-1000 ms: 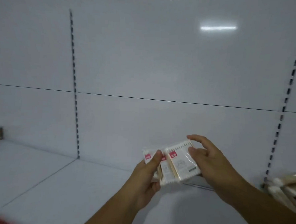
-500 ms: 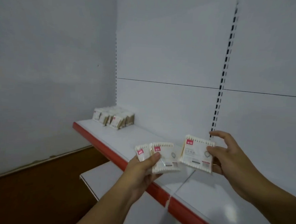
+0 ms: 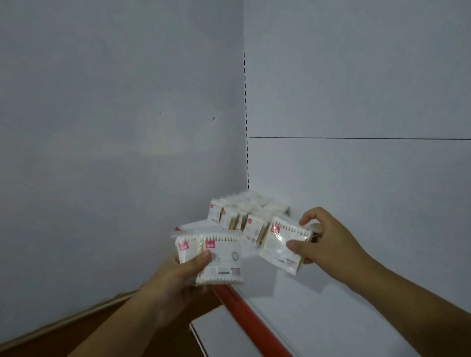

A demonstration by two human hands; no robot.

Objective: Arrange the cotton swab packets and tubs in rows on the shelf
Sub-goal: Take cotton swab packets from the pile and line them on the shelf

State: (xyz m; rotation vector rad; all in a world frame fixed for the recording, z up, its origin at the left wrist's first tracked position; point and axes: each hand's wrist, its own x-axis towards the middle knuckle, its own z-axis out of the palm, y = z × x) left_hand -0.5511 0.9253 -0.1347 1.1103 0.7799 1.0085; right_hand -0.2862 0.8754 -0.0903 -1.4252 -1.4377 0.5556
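Observation:
My left hand (image 3: pixel 185 274) grips a small stack of cotton swab packets (image 3: pixel 219 256), clear bags with red labels, held just off the shelf's front edge. One more packet (image 3: pixel 280 246) is pinched by its right side in my right hand (image 3: pixel 326 243), above the white shelf (image 3: pixel 344 320). Right behind it, several packets (image 3: pixel 240 216) stand in rows in the shelf's far left corner, against the back panel. No tubs are in view.
The shelf has a red front strip (image 3: pixel 259 332). A lower white shelf (image 3: pixel 215 338) juts out beneath it. A grey wall (image 3: pixel 108 144) closes the left side, with brown floor (image 3: pixel 57 332) below. A slotted upright (image 3: pixel 246 124) runs up the back panel.
The view has swung left and closer to the shelf's corner. My hands split the stack: the right took one packet and carried it toward the standing rows, which now sit just behind it.

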